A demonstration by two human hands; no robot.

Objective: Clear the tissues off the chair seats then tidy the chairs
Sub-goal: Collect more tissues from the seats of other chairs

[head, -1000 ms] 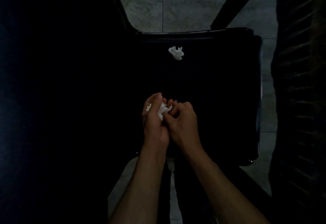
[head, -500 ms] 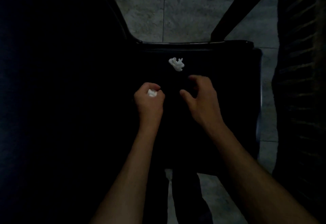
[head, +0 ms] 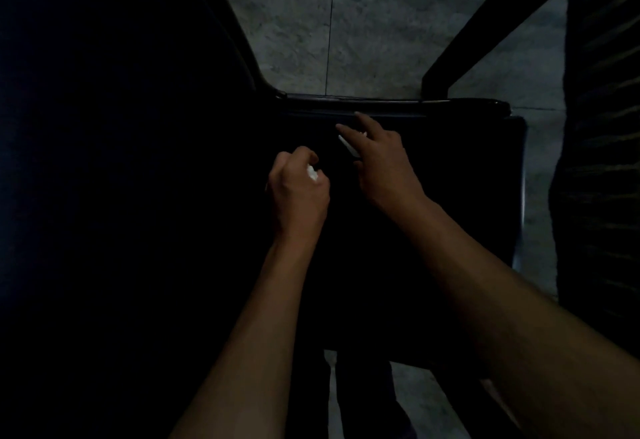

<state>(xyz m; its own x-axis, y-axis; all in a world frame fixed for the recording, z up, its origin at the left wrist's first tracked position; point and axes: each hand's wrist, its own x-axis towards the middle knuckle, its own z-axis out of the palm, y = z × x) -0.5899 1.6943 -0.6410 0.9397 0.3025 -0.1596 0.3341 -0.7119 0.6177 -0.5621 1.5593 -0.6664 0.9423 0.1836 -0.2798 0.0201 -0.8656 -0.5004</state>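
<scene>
gripping a crumpled tissue (head: 312,172) in my curled left hand (head: 298,193) over the chair seat (head: 460,175); my right hand (head: 382,161) near the seat's far edge seems to pinch a second tissue (head: 348,145), too dark to confirm.

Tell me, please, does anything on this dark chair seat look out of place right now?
Yes: a white tissue lies near the back edge of the chair seat, with the right hand reaching onto it. The left hand holds another crumpled tissue. Nothing else stands out in the dim light.
</scene>
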